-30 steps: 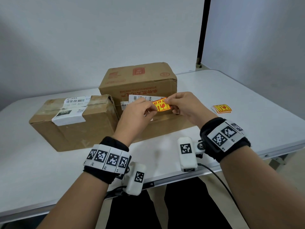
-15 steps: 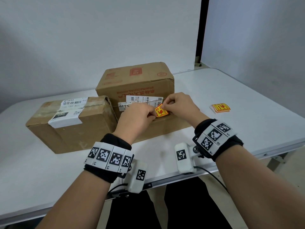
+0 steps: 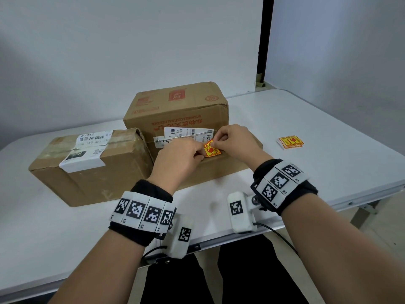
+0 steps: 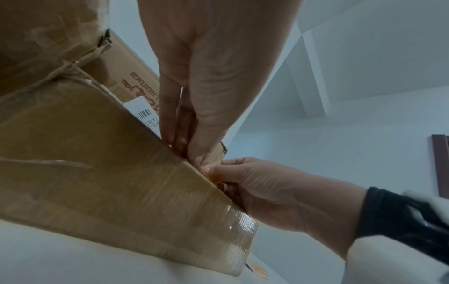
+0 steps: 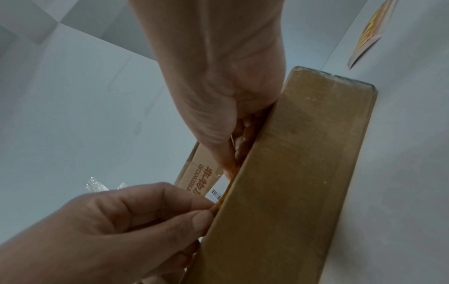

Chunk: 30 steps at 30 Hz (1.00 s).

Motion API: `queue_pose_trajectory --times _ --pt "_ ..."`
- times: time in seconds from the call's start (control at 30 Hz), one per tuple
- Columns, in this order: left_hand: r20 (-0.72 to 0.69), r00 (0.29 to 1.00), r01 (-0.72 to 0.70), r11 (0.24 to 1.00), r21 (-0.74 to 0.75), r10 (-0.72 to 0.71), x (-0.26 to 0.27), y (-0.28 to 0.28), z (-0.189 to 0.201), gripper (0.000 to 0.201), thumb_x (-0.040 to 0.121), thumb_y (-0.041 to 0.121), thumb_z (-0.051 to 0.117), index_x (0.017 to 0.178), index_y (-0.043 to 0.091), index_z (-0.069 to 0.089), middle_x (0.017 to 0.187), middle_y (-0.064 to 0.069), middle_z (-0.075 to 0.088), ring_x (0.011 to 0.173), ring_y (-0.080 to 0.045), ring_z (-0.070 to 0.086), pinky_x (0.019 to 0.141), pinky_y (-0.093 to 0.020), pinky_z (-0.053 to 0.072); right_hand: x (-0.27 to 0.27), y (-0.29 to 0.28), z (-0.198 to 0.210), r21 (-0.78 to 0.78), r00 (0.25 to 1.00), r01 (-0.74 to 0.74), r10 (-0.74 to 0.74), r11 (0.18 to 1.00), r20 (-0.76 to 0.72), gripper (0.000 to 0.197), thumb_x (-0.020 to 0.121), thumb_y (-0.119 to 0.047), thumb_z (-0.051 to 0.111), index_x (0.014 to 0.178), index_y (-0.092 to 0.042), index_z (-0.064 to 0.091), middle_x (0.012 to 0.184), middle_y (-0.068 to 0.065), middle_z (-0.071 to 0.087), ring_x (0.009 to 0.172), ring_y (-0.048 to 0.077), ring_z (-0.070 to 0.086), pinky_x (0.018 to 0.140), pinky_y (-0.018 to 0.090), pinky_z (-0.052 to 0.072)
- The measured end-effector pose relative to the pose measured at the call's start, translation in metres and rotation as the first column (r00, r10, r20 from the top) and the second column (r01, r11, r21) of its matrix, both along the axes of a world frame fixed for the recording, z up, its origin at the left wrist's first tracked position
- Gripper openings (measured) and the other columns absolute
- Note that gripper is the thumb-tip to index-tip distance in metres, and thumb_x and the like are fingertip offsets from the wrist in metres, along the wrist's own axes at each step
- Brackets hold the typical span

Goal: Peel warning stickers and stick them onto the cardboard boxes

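Note:
A yellow and red warning sticker (image 3: 212, 150) lies on top of the low flat cardboard box (image 3: 221, 170) in front of the tall box (image 3: 179, 110). My left hand (image 3: 202, 151) pinches the sticker's left edge. My right hand (image 3: 215, 142) pinches its raised upper corner. In the left wrist view my left hand (image 4: 187, 151) has its fingertips down at the low box's (image 4: 109, 173) top edge, and the right hand (image 4: 267, 192) is beside it. The right wrist view shows my right hand (image 5: 230, 169) and the left hand (image 5: 136, 226) at the same box (image 5: 291, 173) edge; the sticker is mostly hidden there.
A third taped cardboard box (image 3: 92, 165) with white shipping labels stands at the left, touching the others. A small stack of warning stickers (image 3: 291, 143) lies on the white table (image 3: 317, 119) to the right. The table's front edge runs just under my wrists.
Both hands have come down with the sticker, from holding it flat in the air before the tall box to laying it on the low box's top. The camera has shifted slightly.

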<state>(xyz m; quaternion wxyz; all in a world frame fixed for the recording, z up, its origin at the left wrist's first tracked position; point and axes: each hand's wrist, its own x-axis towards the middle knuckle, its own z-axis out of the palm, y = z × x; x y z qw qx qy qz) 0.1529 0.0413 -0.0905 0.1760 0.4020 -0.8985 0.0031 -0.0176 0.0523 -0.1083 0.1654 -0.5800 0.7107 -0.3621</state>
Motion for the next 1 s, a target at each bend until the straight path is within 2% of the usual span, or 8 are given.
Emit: queue_pose_trajectory --times 0.13,0.3,0.43,0.57,0.7,0.77,0.87,1.0 --pt "0.014 1.0 -0.002 1.0 0.02 0.001 0.0 -0.002 0.0 0.016 0.093 0.029 0.057 0.1 0.028 0.072 0.099 0.005 0.066 0.087 -0.012 0.055 0.069 -0.027 0.046 0.001 0.0 0.0 0.01 0.999 -0.005 0.006 1.0 -0.036 0.008 0.084 -0.023 0.071 0.088 -0.016 0.071 0.078 -0.008 0.063 0.071 0.005 0.057 0.051 0.008 0.034" --pt "0.028 0.999 0.021 1.0 0.009 -0.021 0.001 -0.005 -0.001 0.017 0.094 0.029 0.057 0.101 0.028 0.072 0.098 0.006 0.066 0.082 -0.006 0.047 0.067 -0.021 0.036 0.002 0.001 0.0 0.027 0.997 0.009 -0.007 1.0 -0.073 0.012 0.086 -0.026 0.07 0.091 -0.015 0.068 0.068 -0.016 0.052 0.06 -0.003 0.048 0.048 0.007 0.029" --pt "0.047 0.998 0.032 0.999 0.035 -0.034 0.002 -0.008 0.0 0.015 0.093 0.029 0.059 0.1 0.029 0.072 0.096 0.007 0.065 0.083 -0.007 0.05 0.068 -0.022 0.038 0.004 0.001 -0.001 0.045 0.996 0.016 -0.012 0.999 -0.089 0.016 0.086 -0.027 0.069 0.096 -0.015 0.066 0.082 -0.007 0.057 0.073 0.004 0.052 0.051 0.01 0.029" --pt "0.063 0.996 0.05 0.994 0.096 -0.056 0.004 -0.008 0.003 0.013 0.09 0.031 0.062 0.097 0.027 0.074 0.089 0.009 0.059 0.089 -0.013 0.058 0.073 -0.028 0.046 0.002 -0.001 -0.001 0.006 0.994 0.059 -0.059 0.998 -0.09 0.034 0.081 -0.026 0.073 0.109 -0.014 0.057 0.098 -0.001 0.05 0.089 0.014 0.05 0.056 0.014 0.029" --pt "-0.022 0.999 0.031 0.973 0.229 -0.027 0.016 -0.01 0.005 0.013 0.084 0.036 0.069 0.089 0.024 0.068 0.096 0.008 0.061 0.093 -0.012 0.057 0.075 -0.026 0.044 0.0 0.004 -0.001 -0.041 0.998 0.026 -0.028 0.999 -0.059 0.013 0.085 -0.018 0.066 0.098 -0.018 0.064 0.1 -0.001 0.053 0.085 0.012 0.055 0.063 0.015 0.041" --pt "0.037 0.999 -0.013 0.967 0.256 0.004 0.018 -0.011 0.003 0.028 0.083 0.042 0.069 0.106 0.027 0.064 0.111 0.007 0.059 0.107 -0.014 0.054 0.084 -0.027 0.042 0.001 0.009 0.0 -0.061 0.999 -0.021 0.019 0.998 -0.038 0.008 0.087 -0.02 0.067 0.093 -0.021 0.072 0.094 -0.006 0.056 0.082 0.006 0.054 0.064 0.011 0.042" --pt "0.083 0.995 -0.08 0.95 0.303 0.058 0.017 -0.01 -0.001 0.058 0.084 0.048 0.066 0.137 0.029 0.048 0.135 0.003 0.055 0.12 -0.017 0.051 0.096 -0.031 0.043 0.004 0.016 0.002 -0.029 0.996 -0.083 0.084 0.996 0.015 0.018 0.089 -0.032 0.066 0.1 -0.023 0.077 0.081 -0.019 0.053 0.078 0.002 0.054 0.061 0.01 0.038" --pt "0.119 0.987 -0.138 0.944 0.299 0.106 0.018 -0.01 -0.001 0.068 0.083 0.054 0.064 0.143 0.026 0.044 0.139 -0.002 0.054 0.123 -0.021 0.05 0.101 -0.035 0.044 0.006 0.019 0.003 0.023 0.991 -0.124 0.125 0.992 -0.053 0.028 0.092 -0.04 0.058 0.111 -0.026 0.074 0.093 -0.009 0.048 0.073 0.003 0.048 0.059 0.013 0.035"
